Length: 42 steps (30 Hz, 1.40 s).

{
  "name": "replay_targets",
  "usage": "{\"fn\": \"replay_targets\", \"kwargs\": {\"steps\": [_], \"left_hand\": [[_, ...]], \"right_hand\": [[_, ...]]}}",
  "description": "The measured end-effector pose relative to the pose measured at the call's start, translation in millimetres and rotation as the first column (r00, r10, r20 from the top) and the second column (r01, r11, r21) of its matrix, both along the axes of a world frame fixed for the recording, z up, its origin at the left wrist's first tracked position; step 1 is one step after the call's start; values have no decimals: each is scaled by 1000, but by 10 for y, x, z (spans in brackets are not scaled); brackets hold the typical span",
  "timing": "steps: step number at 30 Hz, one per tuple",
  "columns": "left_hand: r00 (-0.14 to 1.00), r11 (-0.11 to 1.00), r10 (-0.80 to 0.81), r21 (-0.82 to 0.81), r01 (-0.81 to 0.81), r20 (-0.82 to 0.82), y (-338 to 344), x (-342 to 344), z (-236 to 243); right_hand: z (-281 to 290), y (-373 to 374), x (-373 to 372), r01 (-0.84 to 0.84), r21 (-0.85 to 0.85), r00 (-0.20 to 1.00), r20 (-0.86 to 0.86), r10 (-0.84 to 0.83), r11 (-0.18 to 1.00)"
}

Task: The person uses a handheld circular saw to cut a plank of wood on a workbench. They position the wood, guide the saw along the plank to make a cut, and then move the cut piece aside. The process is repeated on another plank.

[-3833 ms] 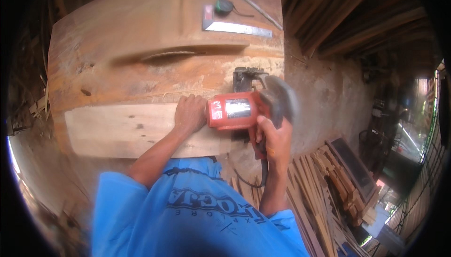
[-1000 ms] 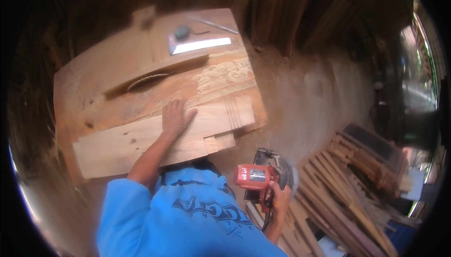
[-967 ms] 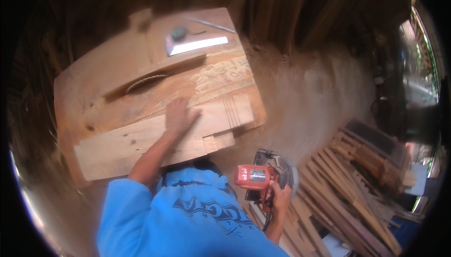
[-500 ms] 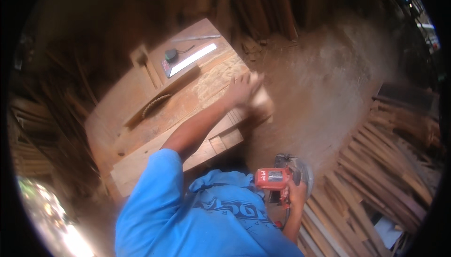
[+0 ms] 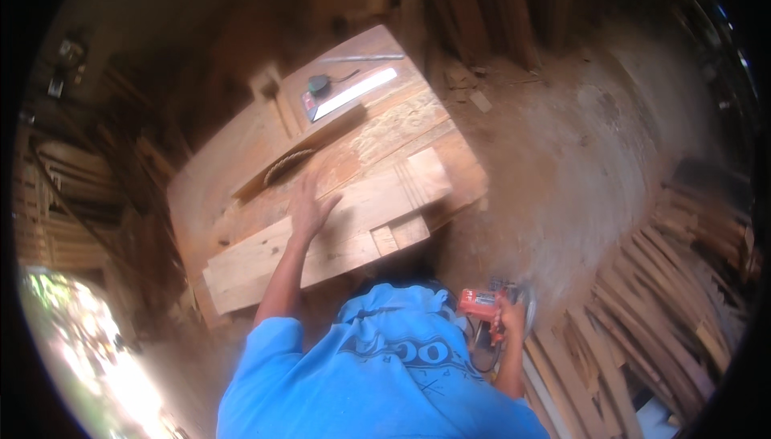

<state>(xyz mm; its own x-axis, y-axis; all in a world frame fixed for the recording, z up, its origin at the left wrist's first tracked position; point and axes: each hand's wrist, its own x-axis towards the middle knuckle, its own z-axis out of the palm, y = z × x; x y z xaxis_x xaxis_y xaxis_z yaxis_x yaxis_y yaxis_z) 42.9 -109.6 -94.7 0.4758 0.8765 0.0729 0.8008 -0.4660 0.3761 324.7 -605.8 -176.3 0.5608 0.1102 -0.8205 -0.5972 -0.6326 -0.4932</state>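
My left hand [image 5: 308,208] is over a pale wooden board [image 5: 361,206], near its far edge, with the fingers spread and nothing gripped. Whether the palm rests on the wood is hard to tell. Pencil-like lines cross the board near its right end, and a short wooden block [image 5: 401,233] lies against its near edge. Low on my right side, my right hand [image 5: 511,315] is closed around the handle of a red circular saw [image 5: 480,303], held away from the table. Beyond the board, a toothed round blade [image 5: 287,166] sticks up from the wooden table [image 5: 201,206].
Along the blade runs a wooden fence [image 5: 341,127]. Past it lie a square [image 5: 355,93], a dark tape measure [image 5: 319,85] and a thin bar [image 5: 361,58]. Sawdust [image 5: 401,122] covers part of the tabletop. Stacked planks [image 5: 642,302] fill the floor at right.
My left hand has moved left from the board's right end to its middle-left, uncovering the marked end. The circular saw stays in my right hand. The whole view has shifted slightly.
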Motion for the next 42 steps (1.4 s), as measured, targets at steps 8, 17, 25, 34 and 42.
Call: {"fn": "replay_targets", "kwargs": {"steps": [8, 17, 25, 34, 42], "left_hand": [[970, 986, 161, 71, -150, -181, -547, -1423, -102], [994, 996, 30, 82, -22, -108, -455, -1266, -205], [983, 989, -32, -146, 5, -183, -138, -1331, -49], [983, 965, -57, -262, 10, -174, 77, -1461, -116], [952, 831, -224, -551, 75, -209, 613, -1288, -149]], "right_hand": [[-808, -347, 38, -262, -91, 964, -67, 257, 961], [-421, -58, -396, -338, 59, 941, -4, 339, 939], [-741, -330, -732, -172, 65, 985, 42, 169, 983], [-603, -436, -1059, -664, -41, 739, 109, 664, 746], [-202, -68, -1483, -282, -267, 959, -98, 266, 921]]}}
